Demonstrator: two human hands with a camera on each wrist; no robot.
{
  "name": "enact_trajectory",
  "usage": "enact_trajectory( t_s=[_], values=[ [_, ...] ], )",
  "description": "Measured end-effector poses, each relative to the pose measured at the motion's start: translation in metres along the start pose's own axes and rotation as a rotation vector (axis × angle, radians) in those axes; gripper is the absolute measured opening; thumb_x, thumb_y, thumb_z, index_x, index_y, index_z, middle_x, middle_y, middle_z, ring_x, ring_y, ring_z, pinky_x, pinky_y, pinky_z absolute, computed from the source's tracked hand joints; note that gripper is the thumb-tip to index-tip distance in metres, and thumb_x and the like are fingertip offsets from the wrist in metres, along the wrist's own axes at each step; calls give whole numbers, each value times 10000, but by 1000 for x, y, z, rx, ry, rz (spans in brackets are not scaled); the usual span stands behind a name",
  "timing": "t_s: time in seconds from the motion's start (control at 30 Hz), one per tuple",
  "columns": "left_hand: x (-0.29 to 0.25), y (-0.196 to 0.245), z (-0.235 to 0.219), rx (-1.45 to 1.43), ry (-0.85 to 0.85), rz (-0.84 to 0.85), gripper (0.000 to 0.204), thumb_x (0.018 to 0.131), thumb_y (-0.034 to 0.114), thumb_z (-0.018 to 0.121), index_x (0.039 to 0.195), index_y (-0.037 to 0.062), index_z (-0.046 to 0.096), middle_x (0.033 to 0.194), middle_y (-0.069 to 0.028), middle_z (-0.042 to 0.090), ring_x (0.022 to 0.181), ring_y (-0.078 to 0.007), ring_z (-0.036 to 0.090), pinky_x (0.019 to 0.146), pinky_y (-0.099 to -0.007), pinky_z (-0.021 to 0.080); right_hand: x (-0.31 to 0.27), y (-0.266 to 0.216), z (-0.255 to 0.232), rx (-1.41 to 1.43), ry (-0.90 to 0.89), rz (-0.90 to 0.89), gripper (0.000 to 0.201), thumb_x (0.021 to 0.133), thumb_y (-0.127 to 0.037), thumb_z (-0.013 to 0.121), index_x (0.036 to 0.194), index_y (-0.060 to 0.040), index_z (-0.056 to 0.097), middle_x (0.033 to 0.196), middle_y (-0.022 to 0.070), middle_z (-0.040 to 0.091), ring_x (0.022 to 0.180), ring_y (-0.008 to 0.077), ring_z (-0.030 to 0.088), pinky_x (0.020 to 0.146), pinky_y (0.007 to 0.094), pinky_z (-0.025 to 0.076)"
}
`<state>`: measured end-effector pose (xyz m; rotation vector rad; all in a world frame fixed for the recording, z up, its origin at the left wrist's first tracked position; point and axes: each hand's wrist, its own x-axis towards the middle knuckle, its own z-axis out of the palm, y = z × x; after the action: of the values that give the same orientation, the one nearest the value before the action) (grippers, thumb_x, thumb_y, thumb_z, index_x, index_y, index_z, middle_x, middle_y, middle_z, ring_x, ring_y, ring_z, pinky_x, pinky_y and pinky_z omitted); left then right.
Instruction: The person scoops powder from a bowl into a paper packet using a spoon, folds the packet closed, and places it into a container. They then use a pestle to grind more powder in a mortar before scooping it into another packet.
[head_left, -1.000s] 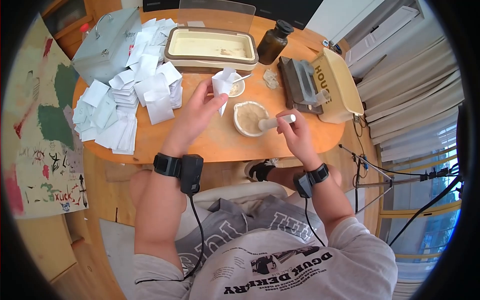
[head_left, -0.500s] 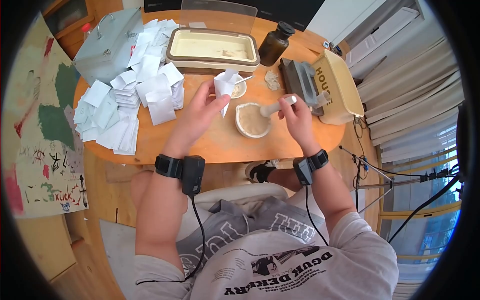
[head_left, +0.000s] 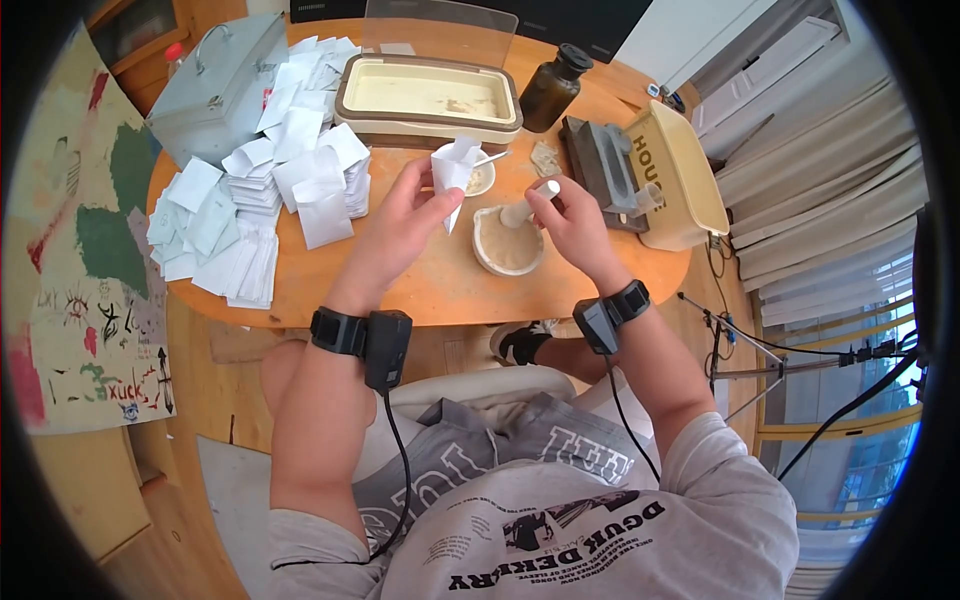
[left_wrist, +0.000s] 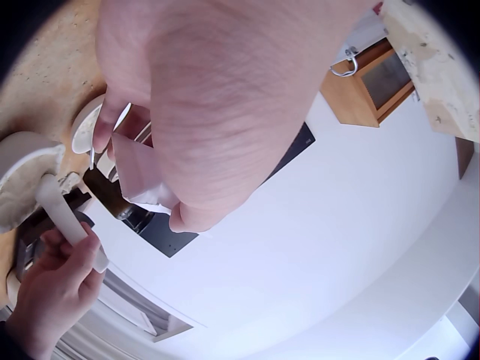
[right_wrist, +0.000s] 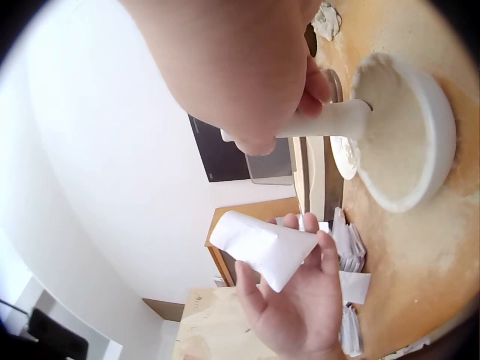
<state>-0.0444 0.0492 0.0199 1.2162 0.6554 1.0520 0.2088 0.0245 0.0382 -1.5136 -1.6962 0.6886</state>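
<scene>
My left hand (head_left: pixel 408 218) holds a white paper cone (head_left: pixel 452 178) upright above the table, its wide mouth up. In the right wrist view the cone (right_wrist: pixel 262 244) rests between the thumb and fingers. My right hand (head_left: pixel 578 228) grips a white pestle (head_left: pixel 516 214) by its upper end. Its lower end meets the far inner side of a white mortar (head_left: pixel 480 254), which holds fine beige powder (head_left: pixel 508 246). Just behind the cone stands a small white bowl (head_left: pixel 488 178) with pale contents and a thin white-handled utensil (head_left: pixel 492 158) leaning in it.
Stacks of white paper packets (head_left: pixel 245 190) cover the table's left side, before a grey metal box (head_left: pixel 215 110). A cream tray box (head_left: pixel 350 95) with raised lid stands at the back, near a dark bottle (head_left: pixel 550 92). On the right are a grey scale-like device (head_left: pixel 600 165) and a yellow bin (head_left: pixel 685 190).
My right hand has swung the pestle from the mortar's right side round to its far side, moving up and then left. The left hand stays nearly still with the paper cone.
</scene>
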Motion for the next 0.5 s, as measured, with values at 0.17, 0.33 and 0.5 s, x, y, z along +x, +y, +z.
enact_trajectory(
  t_s=[0.17,0.33,0.5],
  values=[
    [0,1,1,1,-13,-18,473,1018,207,563,1414,-6,416,1213,-72,571,1062,-128,554,915,-292,465,0,-13,7,-77,-49,-69,220,955,-209,672,991,7,654,829,102,624,707,183,599,651,312,485],
    [0,-3,-3,-17,-30,-12,556,979,296,640,1410,11,437,1240,-105,579,1109,-164,554,934,-300,454,-3,-28,10,-133,-63,-153,216,945,-205,681,996,4,659,846,120,628,726,215,610,668,327,495],
    [-2,2,-1,-8,-16,-5,506,998,253,603,1401,0,433,1224,-86,573,1085,-145,550,932,-296,450,-12,-35,10,-160,-124,-198,204,942,-203,683,994,-7,665,868,119,623,725,220,612,668,329,499]
  ],
)
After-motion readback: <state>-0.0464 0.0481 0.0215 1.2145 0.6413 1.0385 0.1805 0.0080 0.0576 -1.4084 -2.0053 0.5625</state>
